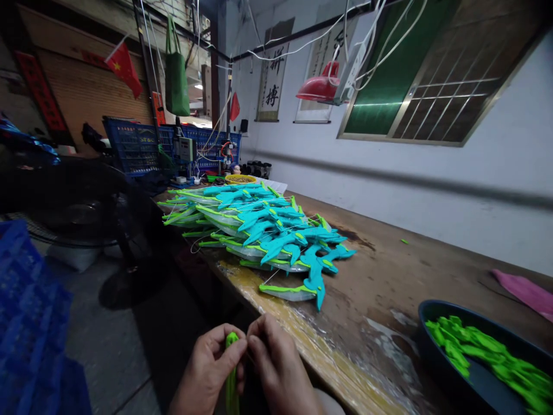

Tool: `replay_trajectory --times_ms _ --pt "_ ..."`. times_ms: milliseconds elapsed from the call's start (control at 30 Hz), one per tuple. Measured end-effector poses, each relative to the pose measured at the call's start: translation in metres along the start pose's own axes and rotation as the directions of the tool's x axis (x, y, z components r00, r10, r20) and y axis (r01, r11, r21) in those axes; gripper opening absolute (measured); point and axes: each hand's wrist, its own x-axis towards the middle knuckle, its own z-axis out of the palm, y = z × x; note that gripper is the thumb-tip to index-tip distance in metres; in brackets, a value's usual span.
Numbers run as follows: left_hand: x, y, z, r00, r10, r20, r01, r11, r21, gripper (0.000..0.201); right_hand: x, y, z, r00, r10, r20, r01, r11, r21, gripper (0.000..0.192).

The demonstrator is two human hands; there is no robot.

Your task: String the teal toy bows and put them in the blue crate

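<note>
We held a slim green plastic piece (232,369) low in front of us, off the near edge of the worn wooden workbench (389,276). Our left hand (209,369) gripped it, fingers wrapped around its length and the thumb pressed near its rounded top end, which poked up between the two hands. Our right hand (279,369) was curled in close, its fingertips pinched together right against that top end; whether it actually gripped the piece or something finer, we could not tell.

On the bench beyond our hands lay a heap of flat, glossy toy parts (263,230), teal with lime-green edging, shaped like pointed fins and overlapping one another in a long fan. To our right stood a dark round bowl (425,340) holding small, bright green moulded bits (484,351). The bench top looked scuffed, stained and patchy with yellowish paint along its near edge.
</note>
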Motion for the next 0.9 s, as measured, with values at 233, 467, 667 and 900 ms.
replay_trajectory --times_ms 233,467,667,900 --pt "-0.004 0.003 0.004 0.996 0.035 -0.077 -0.018 0.976 0.215 0.034 -0.001 -0.006 0.003 1.000 -0.004 -0.022 0.002 0.997 -0.073 0.024" --pt "-0.006 0.006 0.002 0.997 0.064 -0.050 -0.051 0.971 0.233 0.035 0.001 -0.012 0.005 0.992 -0.098 -0.075 0.091 0.992 -0.082 0.024" --pt "-0.002 0.000 -0.003 0.995 -0.016 0.094 0.025 0.996 -0.090 0.034 -0.005 -0.010 0.014 1.000 0.007 0.023 -0.014 0.946 0.322 0.024" --pt "-0.003 -0.002 -0.006 0.983 -0.063 0.171 0.101 0.969 -0.225 0.034 -0.005 -0.009 0.015 0.890 -0.428 -0.156 0.401 0.899 -0.179 0.022"
